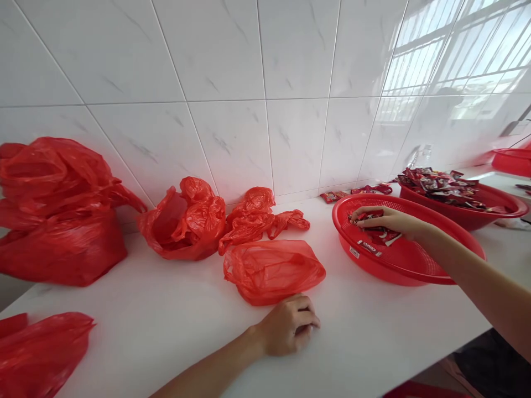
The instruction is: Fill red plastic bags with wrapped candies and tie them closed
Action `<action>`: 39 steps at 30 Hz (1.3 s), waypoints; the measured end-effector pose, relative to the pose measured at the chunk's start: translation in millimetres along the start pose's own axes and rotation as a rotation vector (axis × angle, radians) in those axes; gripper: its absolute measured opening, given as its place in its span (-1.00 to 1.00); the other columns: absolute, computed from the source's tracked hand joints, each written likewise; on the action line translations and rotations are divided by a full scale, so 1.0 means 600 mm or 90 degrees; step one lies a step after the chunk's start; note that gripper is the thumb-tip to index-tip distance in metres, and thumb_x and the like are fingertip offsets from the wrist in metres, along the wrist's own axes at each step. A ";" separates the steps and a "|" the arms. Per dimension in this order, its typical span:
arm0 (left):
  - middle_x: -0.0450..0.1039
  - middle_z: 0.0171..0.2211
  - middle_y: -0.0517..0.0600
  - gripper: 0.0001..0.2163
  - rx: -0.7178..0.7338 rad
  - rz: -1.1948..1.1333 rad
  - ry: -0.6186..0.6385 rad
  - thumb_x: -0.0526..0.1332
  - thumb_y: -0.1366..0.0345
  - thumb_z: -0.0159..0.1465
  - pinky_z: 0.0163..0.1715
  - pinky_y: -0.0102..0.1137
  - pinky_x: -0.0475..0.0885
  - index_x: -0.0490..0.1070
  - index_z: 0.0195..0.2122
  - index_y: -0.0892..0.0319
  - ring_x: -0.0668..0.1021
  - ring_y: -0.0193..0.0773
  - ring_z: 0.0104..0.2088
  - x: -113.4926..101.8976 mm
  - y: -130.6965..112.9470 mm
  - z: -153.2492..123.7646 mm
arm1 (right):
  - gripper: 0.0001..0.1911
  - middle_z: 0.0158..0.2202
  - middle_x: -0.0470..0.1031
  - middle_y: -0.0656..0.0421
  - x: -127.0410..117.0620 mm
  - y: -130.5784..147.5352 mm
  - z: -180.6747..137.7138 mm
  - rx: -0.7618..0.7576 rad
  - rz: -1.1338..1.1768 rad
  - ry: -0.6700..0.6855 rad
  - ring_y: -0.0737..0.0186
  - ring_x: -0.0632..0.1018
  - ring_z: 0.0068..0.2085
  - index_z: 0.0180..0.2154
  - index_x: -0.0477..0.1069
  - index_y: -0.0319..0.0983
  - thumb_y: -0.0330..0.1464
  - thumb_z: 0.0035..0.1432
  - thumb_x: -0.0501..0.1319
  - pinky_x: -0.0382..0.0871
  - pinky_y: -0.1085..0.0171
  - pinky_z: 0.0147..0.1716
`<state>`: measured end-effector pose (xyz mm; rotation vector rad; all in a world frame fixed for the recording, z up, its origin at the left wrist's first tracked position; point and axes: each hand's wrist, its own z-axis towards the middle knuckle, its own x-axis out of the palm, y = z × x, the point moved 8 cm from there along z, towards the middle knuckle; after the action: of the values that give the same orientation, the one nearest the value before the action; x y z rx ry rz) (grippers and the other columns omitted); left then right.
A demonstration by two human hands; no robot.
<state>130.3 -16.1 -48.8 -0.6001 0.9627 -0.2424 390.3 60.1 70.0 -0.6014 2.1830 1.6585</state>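
Note:
My left hand [290, 326] rests on the white table with its fingers loosely curled in, and nothing shows in them. Just beyond its knuckles lies an opened thin red plastic bag [269, 271], flat on the tabletop. My right hand [385, 221] reaches into a red plastic colander [448, 249] on the right, fingers bent down around small wrapped packets [384, 237]. The fingertips are partly hidden, so how many packets they grip cannot be made out. One small packet [369, 248] lies apart from the others, nearer the colander's front rim.
A second red basin [493, 218] heaped with dark red packets [440, 185] stands behind. Several packets [334, 196] lie along the tiled wall [224, 127]. Crumpled red bags [191, 221] and a large full-looking red bag [62, 221] fill the left; another bag [45, 351] is front left.

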 end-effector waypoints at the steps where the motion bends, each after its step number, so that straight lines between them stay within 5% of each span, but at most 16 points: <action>1: 0.50 -0.30 0.05 -0.79 0.001 0.002 0.000 0.16 0.51 0.20 -0.21 -0.39 0.50 0.57 -0.23 0.21 0.51 -0.26 -0.28 0.000 0.000 0.000 | -0.41 -0.46 0.36 0.24 -0.003 0.004 -0.004 -0.010 0.029 -0.009 0.38 0.33 -0.54 -0.18 0.46 -0.18 0.03 -0.19 0.42 0.10 0.38 -0.67; 10: 0.50 -0.31 0.06 -0.79 0.008 0.006 -0.013 0.15 0.51 0.21 -0.26 -0.41 0.50 0.57 -0.25 0.22 0.52 -0.27 -0.30 -0.007 -0.004 0.003 | -0.56 -0.48 0.42 0.21 -0.002 -0.013 0.023 -0.067 -0.151 -0.036 0.34 0.39 -0.48 -0.36 0.50 -0.26 -0.07 -0.19 0.45 0.31 0.32 -0.53; 17: 0.50 -0.30 0.05 -0.79 0.003 -0.001 -0.012 0.14 0.51 0.21 -0.27 -0.42 0.49 0.56 -0.25 0.20 0.52 -0.27 -0.31 -0.009 -0.006 0.004 | -0.65 -0.36 0.52 0.16 0.017 0.054 -0.031 -0.187 0.278 0.050 0.36 0.46 -0.53 -0.20 0.50 -0.23 -0.23 -0.02 0.46 0.31 0.37 -0.63; 22: 0.53 -0.31 0.08 -0.78 0.068 0.059 -0.041 0.12 0.50 0.24 -0.24 -0.38 0.50 0.54 -0.22 0.21 0.53 -0.24 -0.31 -0.012 -0.020 0.005 | -0.69 -0.35 0.57 0.15 0.138 0.113 -0.065 -0.255 0.465 0.255 0.35 0.46 -0.60 -0.12 0.44 -0.19 -0.31 0.09 0.39 0.29 0.38 -0.73; 27: 0.52 -0.36 0.07 -0.81 0.152 0.119 -0.151 0.13 0.51 0.22 -0.29 -0.37 0.49 0.51 -0.26 0.19 0.53 -0.22 -0.33 -0.046 -0.051 -0.011 | -0.68 -0.35 0.57 0.16 0.289 0.111 -0.039 -0.230 0.516 0.436 0.39 0.48 -0.61 -0.12 0.43 -0.21 -0.26 0.11 0.39 0.36 0.41 -0.70; 33: 0.49 -0.41 -0.03 -0.89 -0.233 -0.098 -0.483 0.15 0.41 0.22 -0.29 -0.39 0.44 0.44 -0.41 0.16 0.54 -0.26 -0.35 -0.175 0.020 -0.060 | -0.58 -0.35 0.59 0.18 0.381 0.064 0.005 -0.191 0.593 0.510 0.38 0.45 -0.65 -0.06 0.38 -0.18 -0.13 0.11 0.36 0.32 0.42 -0.77; 37: 0.54 -0.34 -0.02 -0.77 -0.345 -0.348 -0.427 0.24 0.17 0.24 -0.21 -0.32 0.47 0.47 -0.16 0.19 0.56 -0.23 -0.34 -0.176 0.054 -0.046 | -0.55 -0.34 0.59 0.17 0.402 0.047 0.001 -0.200 0.596 0.549 0.39 0.45 -0.64 -0.04 0.38 -0.17 -0.10 0.11 0.35 0.32 0.42 -0.75; 39: 0.53 -0.40 -0.03 -0.73 -0.354 -0.401 -0.382 0.29 0.10 0.23 -0.22 -0.32 0.47 0.49 -0.19 0.20 0.55 -0.25 -0.38 -0.169 0.057 -0.033 | -0.51 -0.34 0.59 0.17 0.402 0.042 0.001 -0.190 0.597 0.529 0.39 0.45 -0.62 0.00 0.38 -0.16 -0.08 0.11 0.36 0.33 0.41 -0.73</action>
<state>54.9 49.7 -6.4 -1.3962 0.2196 -0.3258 171.0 35.0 -30.5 -0.3759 3.1372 2.5668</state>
